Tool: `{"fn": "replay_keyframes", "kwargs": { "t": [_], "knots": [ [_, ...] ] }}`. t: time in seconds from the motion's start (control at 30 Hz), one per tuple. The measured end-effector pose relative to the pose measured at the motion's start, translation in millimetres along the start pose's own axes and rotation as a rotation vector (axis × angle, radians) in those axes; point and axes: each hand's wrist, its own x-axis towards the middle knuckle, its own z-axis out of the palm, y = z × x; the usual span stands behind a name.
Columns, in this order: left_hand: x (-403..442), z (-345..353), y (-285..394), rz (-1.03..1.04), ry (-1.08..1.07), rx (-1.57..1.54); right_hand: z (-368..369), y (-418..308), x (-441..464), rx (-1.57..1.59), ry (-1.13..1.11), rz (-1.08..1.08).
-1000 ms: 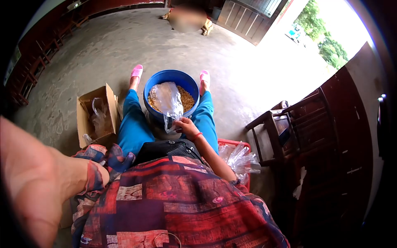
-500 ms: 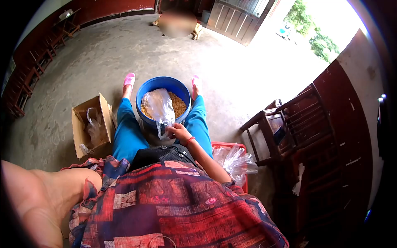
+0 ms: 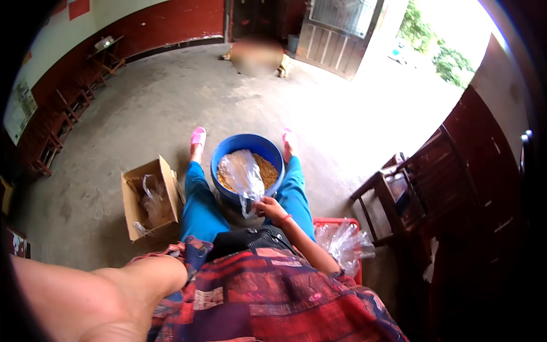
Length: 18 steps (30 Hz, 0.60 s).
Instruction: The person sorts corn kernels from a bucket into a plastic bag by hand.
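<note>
Between the legs stands a blue bucket (image 3: 221,187) holding golden-brown grain-like pieces (image 3: 266,171). A clear plastic bag (image 3: 244,171) lies over them, its near end hanging at the bucket's rim. My right hand (image 3: 270,210), with a red band at the wrist, is closed on that end of the bag. At the lower left, my left hand (image 3: 114,319) is raised close to the camera; its fingers are cut off by the frame edge, so what it does cannot be seen.
An open cardboard box (image 3: 134,212) with clear plastic inside sits left of the legs. At the right are a red crate (image 3: 358,277) with clear bags and a dark wooden chair (image 3: 393,199). A blurred shape (image 3: 257,56) lies on the floor near the open door (image 3: 333,43).
The view has tilted up, so the bucket and box appear lower. My right hand still grips the bag. My left arm has shifted right in the frame, its hand still near the camera.
</note>
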Motion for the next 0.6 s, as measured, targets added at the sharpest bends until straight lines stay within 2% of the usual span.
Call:
{"fn": "replay_keyframes", "kwargs": {
  "t": [0.17, 0.53, 0.6],
  "knots": [
    [-5.5, 5.2, 3.9, -0.007, 0.108, -0.039, -10.5, -1.3, 7.6, -0.041, -0.052, -0.016],
    [2.5, 11.0, -3.1, -0.033, 0.190, -0.034, -10.7, -1.8, -0.6, -0.055, -0.113, 0.021],
    [3.3, 10.9, -7.7, -0.049, 0.212, -0.033, 2.5, -21.2, -10.8, 0.084, -0.122, 0.020]
  ]
}}
